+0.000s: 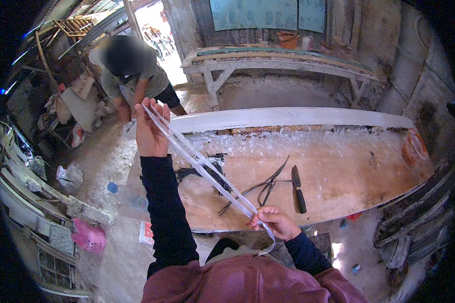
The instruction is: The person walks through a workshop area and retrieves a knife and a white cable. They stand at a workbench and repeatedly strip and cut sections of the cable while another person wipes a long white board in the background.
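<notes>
Holding white strips (209, 172) stretched between left fingers (158, 109) and right fingers (269, 214).

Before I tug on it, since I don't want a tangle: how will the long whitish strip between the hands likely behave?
The whitish strip is probably floppy: its tail curves loosely below the right hand. It looks thin and translucent, so it should feel light. Its sheen suggests it might slide easily.
</notes>
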Tool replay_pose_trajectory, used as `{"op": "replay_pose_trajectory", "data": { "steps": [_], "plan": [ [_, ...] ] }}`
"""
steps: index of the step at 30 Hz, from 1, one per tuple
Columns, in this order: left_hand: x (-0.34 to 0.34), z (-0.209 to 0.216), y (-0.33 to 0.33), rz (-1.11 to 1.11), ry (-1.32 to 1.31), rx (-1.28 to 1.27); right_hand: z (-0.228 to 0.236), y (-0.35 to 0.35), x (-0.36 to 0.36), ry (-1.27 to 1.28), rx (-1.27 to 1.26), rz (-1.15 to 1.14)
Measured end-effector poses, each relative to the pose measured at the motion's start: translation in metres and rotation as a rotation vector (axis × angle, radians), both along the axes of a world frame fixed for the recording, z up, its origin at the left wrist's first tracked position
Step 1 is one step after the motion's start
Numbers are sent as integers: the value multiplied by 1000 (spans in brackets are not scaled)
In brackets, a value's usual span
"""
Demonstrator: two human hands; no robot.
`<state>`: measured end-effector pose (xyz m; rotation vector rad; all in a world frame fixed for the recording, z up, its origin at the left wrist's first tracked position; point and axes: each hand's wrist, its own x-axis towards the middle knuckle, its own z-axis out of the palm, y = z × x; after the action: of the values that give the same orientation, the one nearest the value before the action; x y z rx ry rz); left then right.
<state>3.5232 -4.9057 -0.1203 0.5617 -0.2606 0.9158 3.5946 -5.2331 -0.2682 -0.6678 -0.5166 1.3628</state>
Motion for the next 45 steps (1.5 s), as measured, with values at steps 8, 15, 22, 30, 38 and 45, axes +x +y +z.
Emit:
{"op": "replay_pose_trajectory", "data": {
  "steps": [8, 15, 22, 30, 38, 45],
  "plan": [
    [0, -6, 0, -99, 20, 52, 3, -15, 8, -1, -67, -3],
    [-1, -11, 0, -67, -13, -28, 7, -15, 9, -98, -60, -35],
    [0, -14, -5, -156, -96, -77, 9, -21, 12, -12, -134, -114],
    [10, -17, -17, -61, -9, 41, 2, -31, 11, -56, -193, -214],
    [20, -25, -21, -101, -31, 41, 5, -43, 16, -82, -179, -233],
    [16, -24, -37, -312, -47, -71, -11, -31, 9, -139, -173, -255]
  ]
}}
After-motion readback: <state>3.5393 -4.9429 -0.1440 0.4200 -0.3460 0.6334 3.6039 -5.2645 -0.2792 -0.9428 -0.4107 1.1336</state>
